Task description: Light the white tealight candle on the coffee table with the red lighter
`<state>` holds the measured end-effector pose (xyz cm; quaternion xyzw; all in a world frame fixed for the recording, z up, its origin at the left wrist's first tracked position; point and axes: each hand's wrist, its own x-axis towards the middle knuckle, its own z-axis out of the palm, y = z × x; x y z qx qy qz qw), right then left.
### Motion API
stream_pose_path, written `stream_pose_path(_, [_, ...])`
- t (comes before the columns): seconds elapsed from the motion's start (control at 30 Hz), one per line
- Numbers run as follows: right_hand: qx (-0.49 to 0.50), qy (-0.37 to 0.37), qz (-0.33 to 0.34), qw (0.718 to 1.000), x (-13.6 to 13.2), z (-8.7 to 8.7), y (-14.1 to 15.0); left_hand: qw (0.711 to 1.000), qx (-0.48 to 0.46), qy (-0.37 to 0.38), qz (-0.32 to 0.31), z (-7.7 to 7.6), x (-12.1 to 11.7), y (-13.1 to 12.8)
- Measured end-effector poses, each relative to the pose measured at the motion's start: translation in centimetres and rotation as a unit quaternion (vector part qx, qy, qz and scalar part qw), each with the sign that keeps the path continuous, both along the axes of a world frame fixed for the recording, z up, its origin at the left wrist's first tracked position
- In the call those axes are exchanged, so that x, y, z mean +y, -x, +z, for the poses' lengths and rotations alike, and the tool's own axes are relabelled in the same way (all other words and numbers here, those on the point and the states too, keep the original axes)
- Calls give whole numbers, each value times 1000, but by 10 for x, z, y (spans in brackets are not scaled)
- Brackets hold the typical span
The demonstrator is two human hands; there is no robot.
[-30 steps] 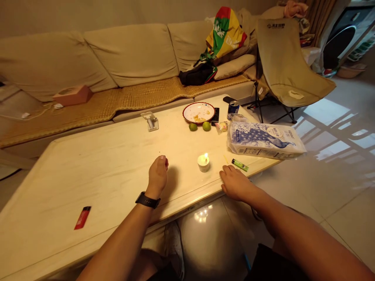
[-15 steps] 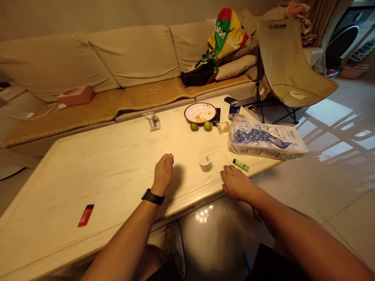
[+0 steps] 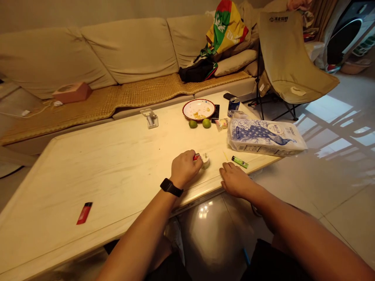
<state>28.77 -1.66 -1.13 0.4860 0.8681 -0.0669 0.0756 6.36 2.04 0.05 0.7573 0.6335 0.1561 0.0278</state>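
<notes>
My left hand (image 3: 186,168), with a black watch (image 3: 171,187) on its wrist, is closed around a small red lighter (image 3: 196,157), of which only one end shows. That end is beside a short, round white candle (image 3: 205,160) with a dark wick standing on the table; whether they touch I cannot tell. Fingers laid on the table's front edge, my right hand (image 3: 234,179) holds nothing. Just beyond its fingertips lie a green lighter (image 3: 240,162) and a thin yellow stick (image 3: 225,155).
Another red lighter (image 3: 84,213) lies at the left of the pale table (image 3: 96,168). Farther back are a plate with food scraps (image 3: 199,109), two green limes (image 3: 206,123), a blue can (image 3: 233,104) and a tissue pack (image 3: 263,136). A sofa (image 3: 131,54) and folding chair (image 3: 283,58) stand behind.
My left hand has moved right to beside the candle and turned, so that the red lighter's end now shows. My right hand stays at the table edge. The view has shifted slightly.
</notes>
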Motion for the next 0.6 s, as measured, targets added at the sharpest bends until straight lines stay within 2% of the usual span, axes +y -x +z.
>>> stream_pose_path(0.2, [2,10,-5,1000,0,3,1,999,44,5,-15,1,3,-5])
stream_pose_path(0.6, [-2,-2,-2,1000,1,-3,0,999,40,-3,-36,5,3,-8])
